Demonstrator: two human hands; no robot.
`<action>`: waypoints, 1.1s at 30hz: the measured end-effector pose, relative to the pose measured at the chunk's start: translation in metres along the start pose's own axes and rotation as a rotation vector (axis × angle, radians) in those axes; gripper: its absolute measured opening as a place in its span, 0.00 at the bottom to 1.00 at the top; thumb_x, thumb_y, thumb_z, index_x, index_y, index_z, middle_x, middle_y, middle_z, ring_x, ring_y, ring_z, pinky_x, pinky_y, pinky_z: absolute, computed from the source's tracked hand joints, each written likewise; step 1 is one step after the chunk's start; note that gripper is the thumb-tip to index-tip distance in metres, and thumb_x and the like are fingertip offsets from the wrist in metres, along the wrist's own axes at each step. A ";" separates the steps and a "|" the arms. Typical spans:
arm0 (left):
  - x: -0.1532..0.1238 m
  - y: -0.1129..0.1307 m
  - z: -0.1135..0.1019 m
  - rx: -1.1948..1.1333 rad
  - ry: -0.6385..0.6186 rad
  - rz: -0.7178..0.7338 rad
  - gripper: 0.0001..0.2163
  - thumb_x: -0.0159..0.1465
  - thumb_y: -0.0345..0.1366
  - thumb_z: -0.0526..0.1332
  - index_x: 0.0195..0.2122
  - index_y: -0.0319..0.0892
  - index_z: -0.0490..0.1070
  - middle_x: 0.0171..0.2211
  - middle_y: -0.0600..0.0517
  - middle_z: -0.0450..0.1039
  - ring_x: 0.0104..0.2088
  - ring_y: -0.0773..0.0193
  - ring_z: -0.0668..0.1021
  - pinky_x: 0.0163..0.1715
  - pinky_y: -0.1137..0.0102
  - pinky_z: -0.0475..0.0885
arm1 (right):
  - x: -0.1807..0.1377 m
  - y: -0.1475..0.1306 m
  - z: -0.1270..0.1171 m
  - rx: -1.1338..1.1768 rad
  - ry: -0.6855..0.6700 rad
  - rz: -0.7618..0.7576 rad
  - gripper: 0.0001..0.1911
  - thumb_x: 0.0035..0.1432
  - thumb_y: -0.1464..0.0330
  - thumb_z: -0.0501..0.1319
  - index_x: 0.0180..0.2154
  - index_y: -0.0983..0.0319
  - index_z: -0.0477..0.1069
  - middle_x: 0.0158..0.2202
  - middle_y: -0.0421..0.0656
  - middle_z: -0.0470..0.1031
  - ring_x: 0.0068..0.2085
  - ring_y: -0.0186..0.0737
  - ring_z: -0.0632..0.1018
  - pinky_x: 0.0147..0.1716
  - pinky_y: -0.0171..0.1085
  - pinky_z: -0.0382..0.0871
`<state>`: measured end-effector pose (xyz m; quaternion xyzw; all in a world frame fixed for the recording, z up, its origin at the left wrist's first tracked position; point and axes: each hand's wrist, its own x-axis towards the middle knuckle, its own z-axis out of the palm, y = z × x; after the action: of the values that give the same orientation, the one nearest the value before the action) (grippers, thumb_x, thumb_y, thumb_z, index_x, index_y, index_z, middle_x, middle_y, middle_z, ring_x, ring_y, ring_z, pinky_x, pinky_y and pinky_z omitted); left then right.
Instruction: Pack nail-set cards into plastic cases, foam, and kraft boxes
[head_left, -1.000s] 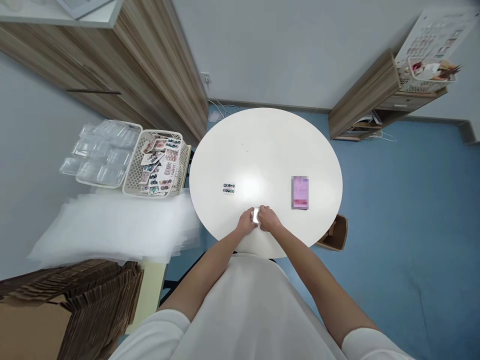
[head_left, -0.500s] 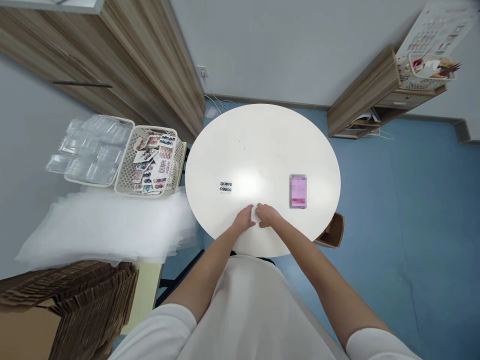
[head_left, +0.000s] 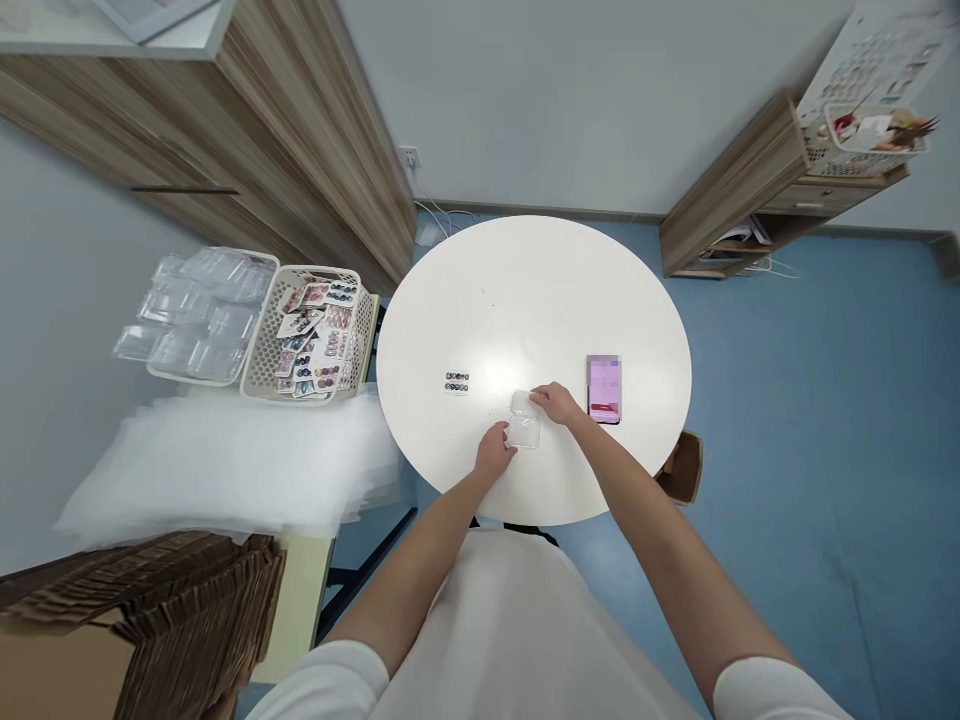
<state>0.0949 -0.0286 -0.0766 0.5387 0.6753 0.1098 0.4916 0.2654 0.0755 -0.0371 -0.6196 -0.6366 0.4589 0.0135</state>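
Note:
A small clear plastic clamshell case [head_left: 523, 420] lies opened out on the round white table [head_left: 532, 300] near its front edge. My left hand [head_left: 495, 451] pinches the case's near half. My right hand [head_left: 555, 402] holds the far half, its lid, by the right edge. A small card of dark stick-on nails [head_left: 457, 382] lies on the table to the left of the case, apart from both hands. A pink phone [head_left: 604, 388] lies to the right of my right hand.
To the left stand a cream basket of nail cards [head_left: 315, 335] and a tray of clear plastic cases [head_left: 199, 315], above a pile of white foam sheets [head_left: 217, 460]. Folded brown cardboard [head_left: 135, 610] lies bottom left. A small brown box [head_left: 681, 468] sits on the blue floor.
The clear case was closed and held between both hands close together. Now it is spread open, and my right hand has moved up and to the right with the lid.

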 end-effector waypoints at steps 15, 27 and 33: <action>-0.005 0.002 -0.004 -0.001 0.021 -0.019 0.22 0.51 0.28 0.60 0.49 0.43 0.62 0.36 0.50 0.68 0.35 0.63 0.73 0.38 0.68 0.66 | -0.013 0.017 0.036 0.164 0.195 0.075 0.31 0.47 0.70 0.56 0.55 0.64 0.55 0.50 0.51 0.62 0.40 0.40 0.72 0.42 0.38 0.67; -0.004 -0.020 -0.086 -0.065 0.344 -0.047 0.15 0.61 0.39 0.50 0.46 0.39 0.65 0.43 0.44 0.68 0.44 0.60 0.71 0.46 0.65 0.64 | 0.001 -0.073 0.071 0.441 0.290 0.087 0.25 0.50 0.71 0.50 0.52 0.60 0.58 0.49 0.46 0.68 0.47 0.40 0.70 0.45 0.39 0.66; 0.038 -0.032 -0.137 -0.255 0.396 -0.137 0.16 0.64 0.40 0.45 0.49 0.41 0.63 0.52 0.46 0.64 0.53 0.61 0.65 0.54 0.67 0.57 | 0.021 -0.099 0.108 0.593 0.124 0.120 0.30 0.50 0.71 0.50 0.57 0.59 0.52 0.55 0.47 0.62 0.53 0.39 0.67 0.44 0.36 0.67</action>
<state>-0.0300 0.0429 -0.0512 0.3933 0.7741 0.2640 0.4201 0.1199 0.0497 -0.0514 -0.6519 -0.4352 0.5861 0.2054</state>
